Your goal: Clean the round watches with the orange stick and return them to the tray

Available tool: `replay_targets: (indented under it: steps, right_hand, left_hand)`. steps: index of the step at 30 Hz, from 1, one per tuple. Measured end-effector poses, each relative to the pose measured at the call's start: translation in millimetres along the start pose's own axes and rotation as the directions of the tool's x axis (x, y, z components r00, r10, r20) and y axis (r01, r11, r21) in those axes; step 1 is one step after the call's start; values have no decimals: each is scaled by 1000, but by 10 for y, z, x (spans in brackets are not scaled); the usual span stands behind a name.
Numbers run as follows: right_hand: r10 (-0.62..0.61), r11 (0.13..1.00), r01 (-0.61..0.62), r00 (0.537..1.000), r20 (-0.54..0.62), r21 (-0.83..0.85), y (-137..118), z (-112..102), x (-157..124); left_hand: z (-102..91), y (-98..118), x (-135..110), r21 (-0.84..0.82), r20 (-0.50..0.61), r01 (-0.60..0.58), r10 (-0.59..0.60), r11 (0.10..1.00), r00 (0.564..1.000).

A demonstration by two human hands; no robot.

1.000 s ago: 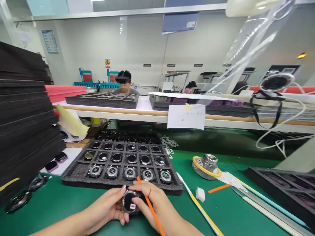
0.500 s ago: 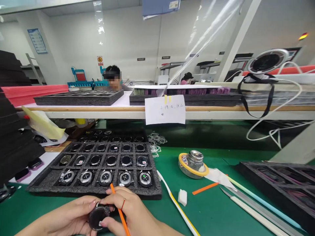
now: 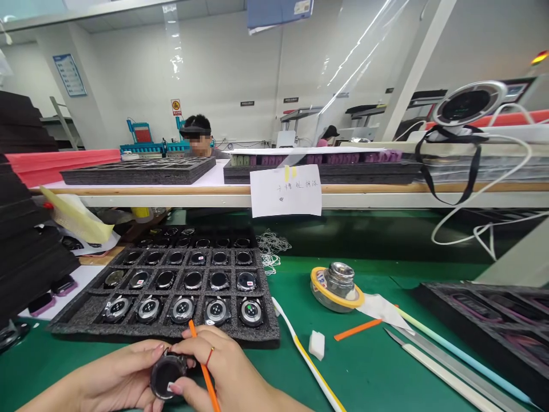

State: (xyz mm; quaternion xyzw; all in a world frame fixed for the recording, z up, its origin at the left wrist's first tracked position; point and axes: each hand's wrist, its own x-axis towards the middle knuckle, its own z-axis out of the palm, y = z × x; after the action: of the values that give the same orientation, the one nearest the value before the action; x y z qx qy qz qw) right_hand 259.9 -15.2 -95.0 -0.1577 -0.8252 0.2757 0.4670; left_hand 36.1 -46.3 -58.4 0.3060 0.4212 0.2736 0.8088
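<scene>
Both my hands meet low in the view over the green mat [image 3: 377,372]. My left hand [image 3: 118,375] and my right hand [image 3: 218,369] are closed together round a round black watch case [image 3: 166,376], its dark face toward me with a small white-and-red sticker on it. An orange stick [image 3: 205,371] runs between the fingers of my right hand, which wears a thin red ring. Just beyond my hands lies a black foam tray [image 3: 55,327] with rows of watch cases, the nearest row showing their metal backs.
On the mat to the right lie a white-and-yellow stick [image 3: 306,357], a small white block [image 3: 317,345], an orange strip [image 3: 357,329], a yellow-rimmed metal dispenser [image 3: 337,285] and long thin tools [image 3: 446,366]. Foam trays are stacked at left [image 3: 26,252]; another tray [image 3: 493,320] sits right. A person sits behind the shelf [image 3: 386,197].
The view swung right between the first two frames, so hands and tray now sit further left. My fingers shifted slightly on the watch case; the grip is the same.
</scene>
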Motion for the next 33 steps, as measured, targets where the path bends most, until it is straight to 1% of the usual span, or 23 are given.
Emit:
replay_targets:
  steps: [3, 10, 16, 19, 25, 30, 33]
  right_hand:
    - [28, 999, -25, 998, 48, -48, -14, -2, -3]
    - [57, 994, -48, 993, 100, -98, -18, 3, -10]
    - [51, 992, -38, 993, 111, -123, -19, 4, -3]
    - [52, 990, -36, 992, 116, -136, -32, -4, -4]
    - [78, 980, -50, 987, 142, -194, -13, 21, -39]
    - [60, 967, -16, 984, 167, -254, 42, 64, -90]
    - [40, 961, 9, 985, 170, -278, 71, 84, -133]
  left_hand:
    - [-25, -22, 1, -10, -3, -4, 4, 1000, 1000]
    - [-78, -35, 4, -17, -31, -6, 6, 1000, 1000]
    - [-62, -13, -3, 13, -75, 20, -19, 1000, 997]
    - [-46, -3, 7, 21, -77, 35, -34, 999, 996]
    - [-39, 7, 48, -5, -96, 64, -64, 998, 993]
    - [-87, -18, 72, -51, -125, 62, -68, 997, 990]
    - [-106, -31, 79, -58, -100, 55, -61, 997, 993]
